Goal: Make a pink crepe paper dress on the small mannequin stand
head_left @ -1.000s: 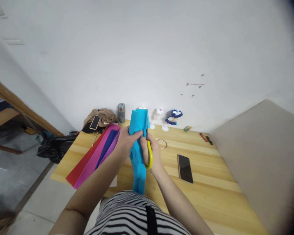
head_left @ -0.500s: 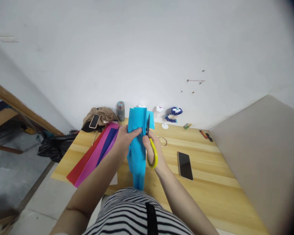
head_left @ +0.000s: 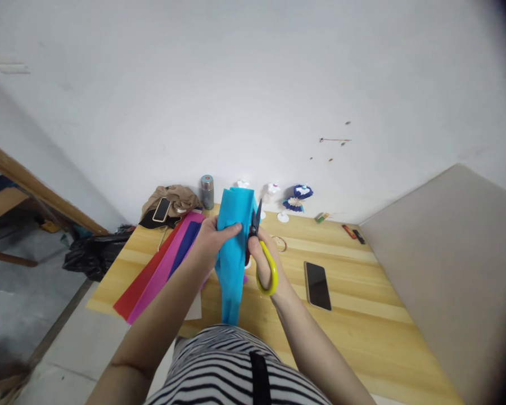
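A long folded strip of bright blue paper (head_left: 233, 264) hangs upright above the wooden table (head_left: 362, 315). My left hand (head_left: 213, 239) pinches it near the top from the left. Just to the right, my right hand (head_left: 265, 256) grips yellow-handled scissors (head_left: 261, 253), whose dark blades point up along the paper's right edge.
Red, pink and dark blue paper strips (head_left: 164, 264) lie at the table's left. A black phone (head_left: 317, 285) lies to the right. A brown cloth with a second phone (head_left: 168, 205), a grey bottle (head_left: 207, 192) and small paper figures (head_left: 297, 198) stand along the wall.
The scissors have slid from overlapping the blue paper to its right edge, blades now showing and apart. The paper has shifted slightly left and lower.
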{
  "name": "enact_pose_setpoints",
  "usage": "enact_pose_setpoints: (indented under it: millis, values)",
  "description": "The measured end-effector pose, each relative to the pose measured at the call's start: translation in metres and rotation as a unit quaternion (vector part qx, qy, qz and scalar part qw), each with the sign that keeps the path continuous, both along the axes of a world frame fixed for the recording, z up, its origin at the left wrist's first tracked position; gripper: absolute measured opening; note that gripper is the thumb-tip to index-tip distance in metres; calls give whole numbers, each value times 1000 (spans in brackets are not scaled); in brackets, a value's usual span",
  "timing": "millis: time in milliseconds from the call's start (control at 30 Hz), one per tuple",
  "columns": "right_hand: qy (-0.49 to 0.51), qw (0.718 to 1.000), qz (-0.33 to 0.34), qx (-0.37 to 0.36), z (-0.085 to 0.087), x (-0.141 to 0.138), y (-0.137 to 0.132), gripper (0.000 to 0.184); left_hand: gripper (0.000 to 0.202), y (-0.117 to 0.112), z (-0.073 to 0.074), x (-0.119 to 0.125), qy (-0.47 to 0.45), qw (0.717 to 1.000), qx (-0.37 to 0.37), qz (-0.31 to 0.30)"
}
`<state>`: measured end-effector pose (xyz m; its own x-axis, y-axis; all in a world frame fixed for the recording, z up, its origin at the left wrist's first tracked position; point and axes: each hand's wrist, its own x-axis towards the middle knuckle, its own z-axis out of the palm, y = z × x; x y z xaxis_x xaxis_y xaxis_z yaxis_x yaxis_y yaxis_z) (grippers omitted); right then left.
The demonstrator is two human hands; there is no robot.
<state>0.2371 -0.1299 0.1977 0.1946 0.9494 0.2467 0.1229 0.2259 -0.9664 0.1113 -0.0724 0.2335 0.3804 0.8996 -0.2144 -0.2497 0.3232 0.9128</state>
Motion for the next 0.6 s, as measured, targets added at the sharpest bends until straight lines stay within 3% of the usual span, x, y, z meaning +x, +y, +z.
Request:
enact_pose_setpoints:
  millis: [267,467,600]
  values:
    - [57,997,42,-15,2,-2,0,48,35,4,6,-13,-23,999,23,-40]
    - [40,999,15,-23,2,-3,0,50,36,2,10,-12,-19,997,35,-71]
    - [8,1000,3,-25,-2,-1,1,51,38,3,6,-10,-18,998,27,-61]
